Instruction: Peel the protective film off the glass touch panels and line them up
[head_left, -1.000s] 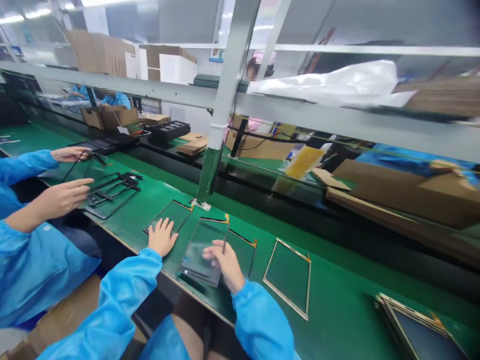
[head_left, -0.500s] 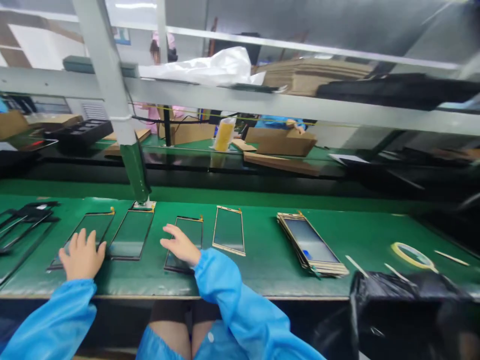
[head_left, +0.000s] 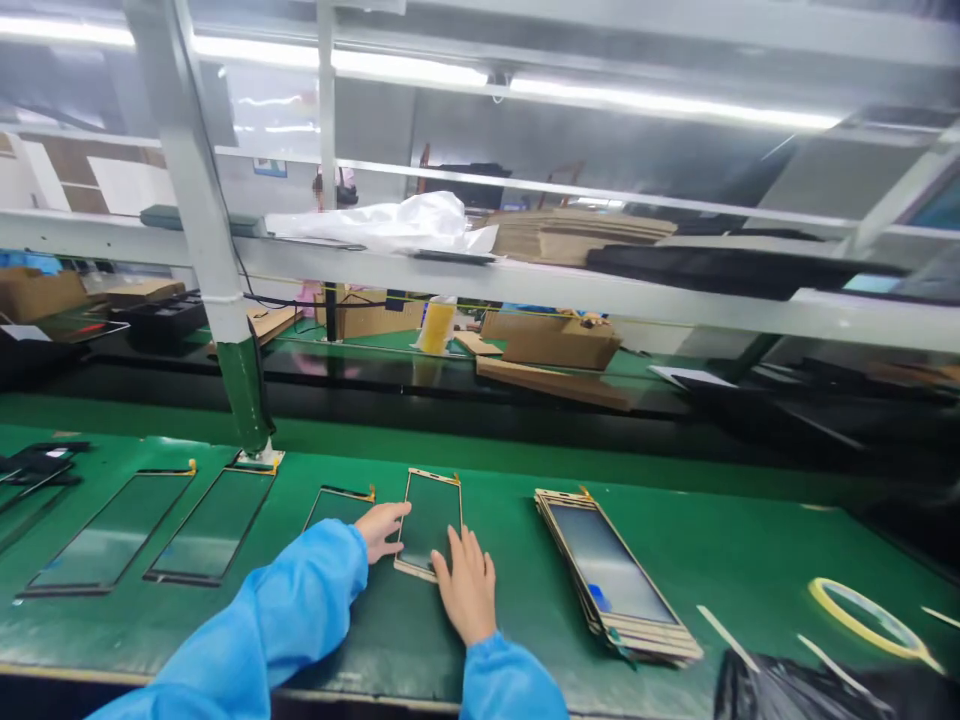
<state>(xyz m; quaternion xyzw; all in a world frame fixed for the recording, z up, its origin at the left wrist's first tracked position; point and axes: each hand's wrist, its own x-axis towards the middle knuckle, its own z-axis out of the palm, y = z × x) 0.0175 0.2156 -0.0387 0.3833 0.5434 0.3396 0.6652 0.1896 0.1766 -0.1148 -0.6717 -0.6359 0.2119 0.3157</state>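
A glass touch panel with a thin gold border (head_left: pixel 433 512) lies flat on the green bench. My left hand (head_left: pixel 384 530) reaches its left edge, thumb and fingers apart, the blue sleeve crossing a black-bordered touch panel (head_left: pixel 336 507) and hiding much of it. At the lower right edge of the gold-bordered panel rests my right hand (head_left: pixel 469 585), fingers stretched out. Further left lie two more black-bordered panels, the outer panel (head_left: pixel 112 535) and the inner panel (head_left: pixel 211 525), each with a small orange flex tab on top.
To the right is a leaning stack of gold-bordered panels (head_left: pixel 615 570). Beyond it are a yellow tape roll (head_left: pixel 866 615), pale strips (head_left: pixel 727 637) and a black plastic bag (head_left: pixel 795 690). A post (head_left: pixel 244 390) rises from the bench. Black frames (head_left: pixel 41 470) lie far left.
Both hands have moved right: the left from a far-left black-bordered panel, the right from the middle one, to the gold-bordered panel. The view has tilted up.
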